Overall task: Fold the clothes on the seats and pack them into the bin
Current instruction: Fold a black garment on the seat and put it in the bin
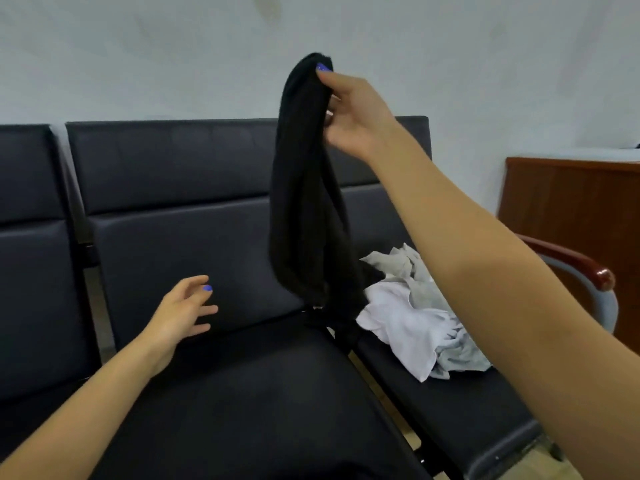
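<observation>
Both arms of the person are bare from the hand up to the edge of the picture; no sleeve covers them. The left hand (180, 311) has a thumbnail painted in bright blue-violet polish. The right hand (349, 112) shows the same blue-violet polish on one nail near the top. The other nails are turned away or too blurred to tell. The wrists in view are bare.

Three dark padded seats (214, 393) stand in a row. One black garment (304, 202) hangs in the air. One heap of pale clothes (415, 317) lies there, its pieces too tangled to count. Two hands (349, 112) show.
</observation>
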Action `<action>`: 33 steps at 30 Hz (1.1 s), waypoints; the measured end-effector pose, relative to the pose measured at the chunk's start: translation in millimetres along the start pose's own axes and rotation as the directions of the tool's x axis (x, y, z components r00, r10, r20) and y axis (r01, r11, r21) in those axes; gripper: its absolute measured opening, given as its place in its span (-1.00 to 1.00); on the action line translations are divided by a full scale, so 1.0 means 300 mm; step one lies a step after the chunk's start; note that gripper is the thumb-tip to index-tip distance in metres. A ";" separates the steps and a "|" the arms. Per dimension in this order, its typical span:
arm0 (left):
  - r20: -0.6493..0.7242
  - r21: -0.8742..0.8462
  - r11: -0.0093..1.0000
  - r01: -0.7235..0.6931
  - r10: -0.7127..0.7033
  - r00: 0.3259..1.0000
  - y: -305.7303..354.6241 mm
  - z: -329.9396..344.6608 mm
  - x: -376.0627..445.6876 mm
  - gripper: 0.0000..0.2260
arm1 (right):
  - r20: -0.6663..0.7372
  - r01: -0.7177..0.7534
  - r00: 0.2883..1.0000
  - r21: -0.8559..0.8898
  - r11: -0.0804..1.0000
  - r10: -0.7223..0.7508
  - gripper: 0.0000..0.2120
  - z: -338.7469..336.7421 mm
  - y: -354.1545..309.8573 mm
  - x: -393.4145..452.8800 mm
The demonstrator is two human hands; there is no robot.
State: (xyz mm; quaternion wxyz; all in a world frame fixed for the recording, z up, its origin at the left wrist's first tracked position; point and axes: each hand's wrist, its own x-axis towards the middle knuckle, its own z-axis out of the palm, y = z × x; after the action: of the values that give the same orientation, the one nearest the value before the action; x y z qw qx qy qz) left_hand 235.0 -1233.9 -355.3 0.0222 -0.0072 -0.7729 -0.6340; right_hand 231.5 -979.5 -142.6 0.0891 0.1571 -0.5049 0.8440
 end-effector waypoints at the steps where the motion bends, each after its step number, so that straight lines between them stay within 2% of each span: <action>1: -0.052 -0.071 0.997 0.033 -0.036 0.998 -0.016 -0.024 -0.010 -0.72 | -0.002 -0.045 0.999 -0.062 0.997 0.045 -0.92 0.016 0.037 -0.002; 3: -0.141 -0.174 0.981 0.081 -0.107 0.984 -0.059 -0.071 -0.045 -0.77 | -0.038 -0.154 0.988 -0.139 0.978 0.150 -0.93 0.014 0.156 -0.016; 6: -0.225 -0.187 0.974 0.127 -0.168 0.960 -0.173 -0.127 -0.126 -0.79 | -0.105 -0.339 0.940 -0.179 0.923 0.325 -0.93 -0.038 0.432 -0.101; 8: -0.246 -0.143 0.972 0.185 -0.215 0.945 -0.281 -0.142 -0.196 -0.82 | -0.161 -0.475 0.877 -0.143 0.868 0.453 -0.89 -0.081 0.659 -0.209; 11: -0.214 -0.056 0.954 0.295 -0.300 0.929 -0.459 -0.121 -0.299 -0.88 | -0.290 -0.672 0.730 -0.139 0.727 0.619 -0.87 -0.139 0.992 -0.427; 12: -0.196 0.003 0.948 0.317 -0.310 0.930 -0.519 -0.109 -0.327 -0.88 | -0.340 -0.723 0.683 -0.196 0.662 0.646 -0.88 -0.154 1.089 -0.503; 13: -0.167 0.090 0.944 0.318 -0.301 0.939 -0.576 -0.097 -0.357 -0.89 | -0.369 -0.735 0.678 -0.334 0.590 0.636 -0.90 -0.174 1.172 -0.569; 14: -0.126 0.186 0.934 0.305 -0.286 0.950 -0.626 -0.086 -0.384 -0.90 | -0.351 -0.673 0.723 -0.550 0.494 0.595 -0.92 -0.193 1.239 -0.616; 15: -0.067 0.305 0.909 0.285 -0.278 0.958 -0.666 -0.073 -0.404 -0.83 | -0.274 -0.549 0.774 -0.739 0.390 0.571 -0.95 -0.200 1.279 -0.643; 16: 0.022 0.466 0.854 0.232 -0.273 0.962 -0.699 -0.064 -0.421 -0.65 | -0.179 -0.404 0.814 -0.858 0.317 0.553 -0.90 -0.194 1.297 -0.655; 18: 0.175 0.786 0.617 0.040 -0.284 0.943 -0.742 -0.056 -0.440 -0.26 | -0.071 -0.259 0.831 -0.927 0.272 0.552 -0.70 -0.166 1.280 -0.659; 19: 0.200 0.875 0.482 -0.051 -0.262 0.944 -0.752 -0.052 -0.441 -0.23 | -0.036 -0.233 0.825 -0.931 0.281 0.564 -0.58 -0.159 1.266 -0.655; 20: 0.208 0.913 0.392 -0.115 -0.204 0.957 -0.754 -0.048 -0.437 -0.33 | -0.001 -0.199 0.808 -0.942 0.271 0.590 -0.45 -0.160 1.257 -0.652; 22: 0.224 0.923 0.331 -0.194 -0.054 0.973 -0.762 -0.039 -0.424 -0.60 | 0.025 -0.134 0.735 -0.974 0.182 0.678 -0.28 -0.187 1.249 -0.660; 23: 0.237 0.925 0.309 -0.220 -0.017 0.971 -0.765 -0.039 -0.419 -0.67 | 0.017 -0.115 0.698 -0.984 0.135 0.716 -0.29 -0.208 1.245 -0.671; 24: 0.245 0.929 0.290 -0.231 -0.012 0.970 -0.765 -0.043 -0.415 -0.70 | 0.001 -0.117 0.677 -0.987 0.110 0.736 -0.39 -0.229 1.242 -0.679; 25: 0.249 0.933 0.276 -0.230 -0.035 0.968 -0.771 -0.050 -0.410 -0.72 | -0.006 -0.144 0.675 -0.982 0.124 0.738 -0.54 -0.245 1.239 -0.679; 26: 0.250 0.933 0.283 -0.223 -0.063 0.966 -0.768 -0.054 -0.412 -0.73 | -0.009 -0.207 0.694 -0.960 0.187 0.720 -0.68 -0.258 1.232 -0.674; 27: 0.247 0.919 0.334 -0.208 -0.081 0.966 -0.768 -0.059 -0.414 -0.74 | -0.028 -0.307 0.719 -0.909 0.281 0.694 -0.76 -0.260 1.215 -0.669; 28: 0.224 0.874 0.458 -0.164 -0.080 0.971 -0.757 -0.061 -0.419 -0.75 | -0.063 -0.427 0.740 -0.813 0.396 0.669 -0.79 -0.261 1.199 -0.661; 29: 0.162 0.773 0.630 -0.069 -0.092 0.983 -0.740 -0.064 -0.425 -0.73 | -0.096 -0.541 0.750 -0.659 0.523 0.655 -0.83 -0.262 1.175 -0.654; 30: 0.083 0.588 0.807 0.059 -0.132 0.988 -0.716 -0.069 -0.432 -0.71 | -0.116 -0.621 0.753 -0.450 0.642 0.648 -0.90 -0.270 1.146 -0.644; 31: 0.013 0.330 0.931 0.154 -0.168 0.986 -0.691 -0.076 -0.438 -0.68 | -0.120 -0.657 0.753 -0.203 0.726 0.647 -0.92 -0.274 1.109 -0.632; 32: -0.036 0.041 0.976 0.213 -0.211 0.977 -0.657 -0.083 -0.446 -0.66 | -0.130 -0.641 0.759 0.020 0.767 0.638 -0.87 -0.285 1.070 -0.621; 33: -0.062 -0.254 0.939 0.233 -0.257 0.965 -0.622 -0.091 -0.456 -0.66 | -0.141 -0.591 0.772 0.198 0.782 0.620 -0.86 -0.295 1.031 -0.612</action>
State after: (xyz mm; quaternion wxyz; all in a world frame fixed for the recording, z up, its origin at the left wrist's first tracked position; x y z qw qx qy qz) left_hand 365.1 -1295.0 -538.8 -0.0216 0.1164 -0.6820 -0.7217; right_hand 292.1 -1046.8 -501.9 -0.1494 -0.0932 -0.4554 0.8727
